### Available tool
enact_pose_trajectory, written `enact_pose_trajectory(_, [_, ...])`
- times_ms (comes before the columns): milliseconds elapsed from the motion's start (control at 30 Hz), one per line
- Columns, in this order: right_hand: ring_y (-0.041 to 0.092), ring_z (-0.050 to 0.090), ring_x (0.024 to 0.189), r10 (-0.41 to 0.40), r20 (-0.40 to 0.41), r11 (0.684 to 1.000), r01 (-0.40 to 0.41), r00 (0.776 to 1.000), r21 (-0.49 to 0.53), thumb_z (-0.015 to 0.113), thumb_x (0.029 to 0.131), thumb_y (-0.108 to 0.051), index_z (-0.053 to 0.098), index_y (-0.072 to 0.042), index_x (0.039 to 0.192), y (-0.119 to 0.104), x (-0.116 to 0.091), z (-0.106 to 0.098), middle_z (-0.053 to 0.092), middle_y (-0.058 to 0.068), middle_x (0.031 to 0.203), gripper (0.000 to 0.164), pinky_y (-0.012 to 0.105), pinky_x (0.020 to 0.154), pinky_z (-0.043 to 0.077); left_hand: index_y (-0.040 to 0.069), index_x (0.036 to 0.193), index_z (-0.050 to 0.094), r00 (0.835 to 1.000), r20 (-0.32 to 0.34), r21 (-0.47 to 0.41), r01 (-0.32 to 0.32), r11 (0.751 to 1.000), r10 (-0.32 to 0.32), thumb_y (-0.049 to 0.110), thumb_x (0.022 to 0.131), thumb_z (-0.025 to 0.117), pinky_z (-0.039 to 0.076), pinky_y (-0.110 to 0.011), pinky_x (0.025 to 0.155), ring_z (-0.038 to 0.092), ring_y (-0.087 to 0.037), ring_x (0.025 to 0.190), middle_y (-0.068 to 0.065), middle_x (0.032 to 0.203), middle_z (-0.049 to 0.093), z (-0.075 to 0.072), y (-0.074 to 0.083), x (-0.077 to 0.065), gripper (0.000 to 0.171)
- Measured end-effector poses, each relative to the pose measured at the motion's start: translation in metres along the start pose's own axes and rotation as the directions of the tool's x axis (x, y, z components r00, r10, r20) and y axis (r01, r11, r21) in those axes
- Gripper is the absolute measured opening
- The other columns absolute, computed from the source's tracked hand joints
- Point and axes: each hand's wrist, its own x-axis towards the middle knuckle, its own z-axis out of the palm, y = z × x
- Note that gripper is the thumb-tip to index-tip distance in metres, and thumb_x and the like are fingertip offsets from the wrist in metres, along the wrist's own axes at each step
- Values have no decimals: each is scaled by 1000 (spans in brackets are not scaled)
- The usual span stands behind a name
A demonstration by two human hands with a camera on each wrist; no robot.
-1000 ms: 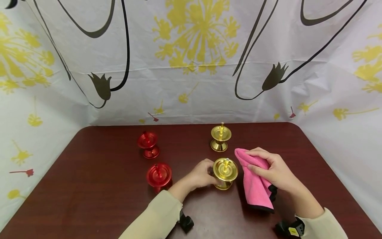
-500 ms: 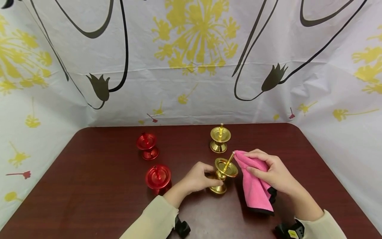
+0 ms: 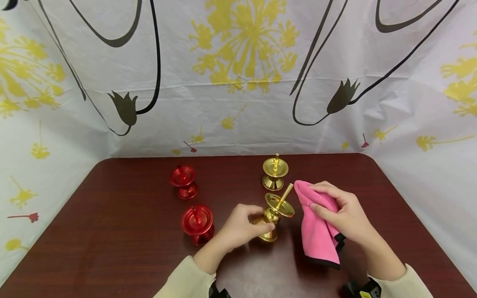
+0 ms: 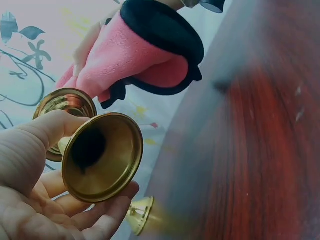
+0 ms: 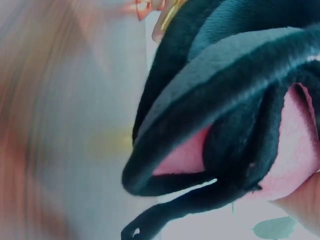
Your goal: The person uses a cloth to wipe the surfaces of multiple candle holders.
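My left hand (image 3: 242, 227) grips a gold candle holder (image 3: 280, 204) by its stem, tilted to the right with its spike pointing up and right. In the left wrist view the hollow underside of its base (image 4: 107, 160) faces the camera, with the thumb over the stem. A pink cloth (image 3: 316, 223) with black edging hangs bunched from my right hand (image 3: 344, 213), pinched between thumb and fingers. The cloth's top lies close to the spike's tip; whether they touch I cannot tell. Folds of cloth (image 5: 200, 120) fill most of the right wrist view.
A second gold candle holder (image 3: 275, 171) stands upright behind the held one. Two red candle holders (image 3: 184, 180) stand left of my left hand, the nearer one close to the forearm. The dark wooden table (image 3: 112, 223) ends at a white patterned curtain (image 3: 231, 103).
The gold candle holder has gone from upright to tilted right, lifted in my left hand and drawn slightly left. The right hand and cloth have shifted only slightly.
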Motion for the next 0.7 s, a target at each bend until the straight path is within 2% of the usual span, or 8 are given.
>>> enact_pose_trajectory(167, [6,64,88,-3,-15,999,4,1000,47,67,85,11,65,1,118,-14,3,9,64,-4,115,34,18,65,54,3,96,74,999,-18,-14,-46,999,46,19,79,81,48,-18,66,56,-4,74,-4,85,68,-3,7,-11,24])
enact_pose_trajectory(433, [9,64,88,-59,39,992,55,997,117,67,84,12,66,1,117,-29,13,22,64,-2,115,35,22,64,56,12,93,77,990,-59,34,-130,991,131,21,82,79,48,-21,72,56,-6,78,1,87,70,-7,15,-22,14])
enact_pose_trajectory(600, [11,63,96,-85,93,991,75,992,107,68,82,14,68,-2,117,-40,19,21,64,1,115,38,22,69,55,13,95,79,978,-73,84,-191,978,197,23,82,80,51,-21,73,59,-5,81,1,92,73,-14,20,-27,16])
enact_pose_trajectory(700, [12,62,97,-104,132,993,95,986,75,70,81,12,69,-4,118,-46,20,19,64,1,113,40,22,69,54,14,93,79,969,-70,121,-227,966,237,23,82,81,51,-20,67,58,-4,77,1,89,73,-18,23,-29,15])
